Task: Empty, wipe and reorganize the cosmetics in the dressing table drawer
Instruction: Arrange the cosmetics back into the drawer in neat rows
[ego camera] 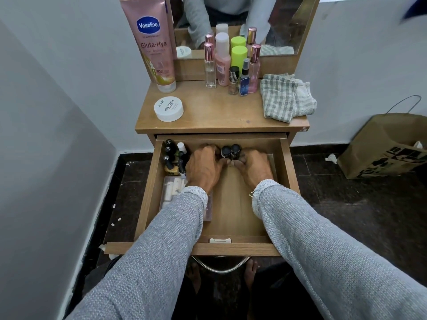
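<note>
The wooden drawer (286, 172) is pulled out under the dressing table top. Both hands are inside it near the back. My left hand (203, 166) and my right hand (254, 165) curl their fingers around a pair of small black-capped bottles (230, 150) that stand between them. Several nail polish bottles (172, 158) stand at the drawer's back left corner. A clear plastic box (172, 192) of small white items lies on the left, partly under my left sleeve.
On the table top (219, 112) stand a pink Vaseline tube (154, 42), a white nail polish remover tub (168, 109), a cluster of perfume and lotion bottles (231, 63) and a checked cloth (286, 98). A brown paper bag (381, 146) sits on the dark floor, right.
</note>
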A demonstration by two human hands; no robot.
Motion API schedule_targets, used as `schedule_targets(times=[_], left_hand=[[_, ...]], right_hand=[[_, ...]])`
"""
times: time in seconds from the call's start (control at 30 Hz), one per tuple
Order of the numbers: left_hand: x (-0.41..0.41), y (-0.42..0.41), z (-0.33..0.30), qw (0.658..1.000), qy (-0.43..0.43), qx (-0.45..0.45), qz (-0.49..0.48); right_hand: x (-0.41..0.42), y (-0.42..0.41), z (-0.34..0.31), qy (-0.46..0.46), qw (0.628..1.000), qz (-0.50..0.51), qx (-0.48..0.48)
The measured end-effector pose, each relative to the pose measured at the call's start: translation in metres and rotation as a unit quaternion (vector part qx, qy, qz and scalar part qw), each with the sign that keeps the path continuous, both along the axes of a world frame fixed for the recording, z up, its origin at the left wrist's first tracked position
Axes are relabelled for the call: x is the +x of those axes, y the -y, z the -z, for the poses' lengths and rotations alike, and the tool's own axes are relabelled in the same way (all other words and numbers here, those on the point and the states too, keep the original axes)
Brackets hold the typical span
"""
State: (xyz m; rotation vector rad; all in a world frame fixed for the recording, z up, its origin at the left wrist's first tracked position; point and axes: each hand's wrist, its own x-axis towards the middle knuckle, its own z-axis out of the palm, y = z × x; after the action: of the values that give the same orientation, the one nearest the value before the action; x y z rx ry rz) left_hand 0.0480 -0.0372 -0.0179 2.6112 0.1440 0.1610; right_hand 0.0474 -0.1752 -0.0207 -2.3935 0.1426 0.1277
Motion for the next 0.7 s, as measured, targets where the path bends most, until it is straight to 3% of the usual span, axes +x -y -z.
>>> schedule_targets(times=[0.33, 0.5, 0.7], left_hand=[[-0.011, -0.001, -0.011, 1.0, 0.021, 0.0, 0.017], [-0.027, -0.001, -0.034, 0.997, 0.082, -0.003, 0.016], [-0.004, 0.009, -0.087, 0.983, 0.165, -0.073, 0.038]], right_hand=[[-0.006, 0.003, -0.015, -0.03, 0.999, 0.013, -0.01], [-0.022, 0.006, -0.034, 0.058, 0.998, 0.025, -0.006], [-0.025, 0.009, -0.058, 0.165, 0.986, 0.003, -0.009]])
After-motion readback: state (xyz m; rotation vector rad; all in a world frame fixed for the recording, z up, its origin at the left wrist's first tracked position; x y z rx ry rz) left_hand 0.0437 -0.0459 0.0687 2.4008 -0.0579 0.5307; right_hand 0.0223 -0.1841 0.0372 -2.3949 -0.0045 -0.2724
